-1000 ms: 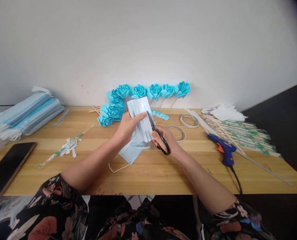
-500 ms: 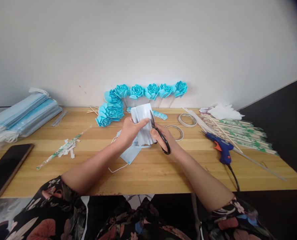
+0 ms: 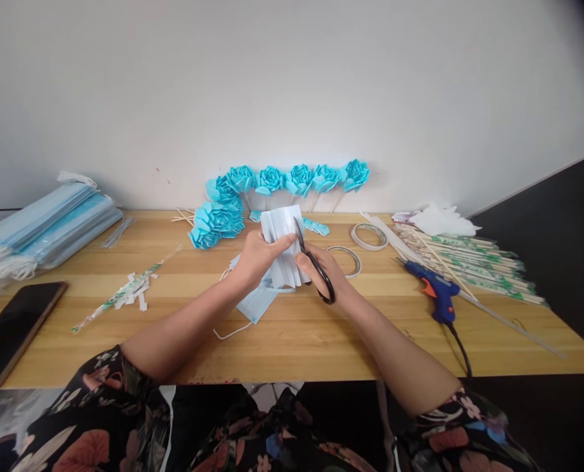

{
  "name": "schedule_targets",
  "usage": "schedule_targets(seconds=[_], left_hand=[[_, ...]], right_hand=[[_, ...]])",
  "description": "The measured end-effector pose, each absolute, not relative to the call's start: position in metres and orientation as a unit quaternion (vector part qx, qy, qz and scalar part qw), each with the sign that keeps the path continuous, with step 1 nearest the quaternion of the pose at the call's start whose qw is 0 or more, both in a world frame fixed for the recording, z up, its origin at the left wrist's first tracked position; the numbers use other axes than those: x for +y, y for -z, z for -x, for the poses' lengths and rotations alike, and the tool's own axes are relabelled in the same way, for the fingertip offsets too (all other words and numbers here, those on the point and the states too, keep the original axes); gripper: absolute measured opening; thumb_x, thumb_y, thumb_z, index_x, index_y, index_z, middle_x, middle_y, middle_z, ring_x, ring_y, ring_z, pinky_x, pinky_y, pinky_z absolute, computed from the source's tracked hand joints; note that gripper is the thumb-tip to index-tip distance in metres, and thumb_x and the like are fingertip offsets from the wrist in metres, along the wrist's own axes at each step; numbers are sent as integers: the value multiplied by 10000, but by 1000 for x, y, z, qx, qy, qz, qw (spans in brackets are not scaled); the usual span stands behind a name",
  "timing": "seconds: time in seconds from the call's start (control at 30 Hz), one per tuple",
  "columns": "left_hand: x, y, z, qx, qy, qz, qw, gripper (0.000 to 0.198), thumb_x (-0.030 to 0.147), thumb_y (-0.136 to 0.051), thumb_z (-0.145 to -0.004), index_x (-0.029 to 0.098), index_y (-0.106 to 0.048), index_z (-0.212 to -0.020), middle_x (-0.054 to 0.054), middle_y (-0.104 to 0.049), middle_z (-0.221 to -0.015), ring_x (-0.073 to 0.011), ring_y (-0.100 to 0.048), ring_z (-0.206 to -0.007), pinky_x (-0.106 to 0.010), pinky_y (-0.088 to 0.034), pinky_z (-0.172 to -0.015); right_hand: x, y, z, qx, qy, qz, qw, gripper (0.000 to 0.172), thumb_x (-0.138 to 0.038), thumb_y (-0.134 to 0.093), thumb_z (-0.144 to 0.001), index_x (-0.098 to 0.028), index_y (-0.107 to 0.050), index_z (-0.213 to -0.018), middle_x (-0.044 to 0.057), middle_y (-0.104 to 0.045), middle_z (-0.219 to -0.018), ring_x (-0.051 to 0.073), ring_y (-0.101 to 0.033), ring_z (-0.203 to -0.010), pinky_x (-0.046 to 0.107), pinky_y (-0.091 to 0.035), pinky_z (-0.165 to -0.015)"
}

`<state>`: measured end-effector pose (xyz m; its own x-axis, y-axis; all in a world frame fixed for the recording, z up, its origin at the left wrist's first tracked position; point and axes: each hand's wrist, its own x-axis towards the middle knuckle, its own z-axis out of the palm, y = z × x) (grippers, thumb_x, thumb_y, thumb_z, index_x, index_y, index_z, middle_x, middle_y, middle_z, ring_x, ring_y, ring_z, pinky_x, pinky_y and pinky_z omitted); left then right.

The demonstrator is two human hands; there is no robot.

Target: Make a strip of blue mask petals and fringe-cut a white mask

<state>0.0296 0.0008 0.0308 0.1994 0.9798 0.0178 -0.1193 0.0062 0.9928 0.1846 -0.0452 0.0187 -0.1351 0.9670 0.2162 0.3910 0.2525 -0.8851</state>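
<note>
My left hand (image 3: 259, 257) grips a pleated pale blue mask (image 3: 280, 226), its thumb pressed across the folds. The mask stands upright above the table. Black-handled scissors (image 3: 325, 285) are in my right hand (image 3: 324, 265), their blades pointing up along the right edge of the held mask. Whether the blades are fully closed is too small to tell. Beneath my hands another light blue mask (image 3: 257, 303) lies flat with a white ear loop. Behind, blue flowers (image 3: 270, 179) on thin sticks lean against the wall.
Stacked masks (image 3: 50, 223) and a phone (image 3: 19, 331) lie at the left, near white scraps (image 3: 137, 293). Tape rolls (image 3: 369, 236), a blue glue gun (image 3: 434, 288) with its cord, wrapped sticks (image 3: 488, 262) and a white plastic bag (image 3: 444, 219) are at the right.
The held mask has shifted slightly right, closer in against the scissor blades. Both hands keep their grips and the rest of the table looks the same.
</note>
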Motion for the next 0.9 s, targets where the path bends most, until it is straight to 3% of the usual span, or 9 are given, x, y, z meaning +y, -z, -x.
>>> schedule_targets(seconds=[0.2,0.9], left_hand=[[0,-30,-31,400,-481,-505,594,374,388,-828,-681,114,-718,-910,-95,-753,-903,-219,-689,-779,-319,-555,-712],[1,-31,-30,393,-485,-497,602,385,382,-841,-673,111,-721,-919,-95,-759,-912,-218,-694,-779,-316,-560,-709]], right_hand=[[-47,-20,-184,-658,-349,502,439,570,-756,-526,-840,-221,-411,-681,-30,-369,-627,131,-350,-601,281,-272,-573],[-45,-19,-184,-648,-352,504,449,555,-713,-595,-815,-216,-422,-638,-35,-357,-593,121,-349,-576,266,-254,-540]])
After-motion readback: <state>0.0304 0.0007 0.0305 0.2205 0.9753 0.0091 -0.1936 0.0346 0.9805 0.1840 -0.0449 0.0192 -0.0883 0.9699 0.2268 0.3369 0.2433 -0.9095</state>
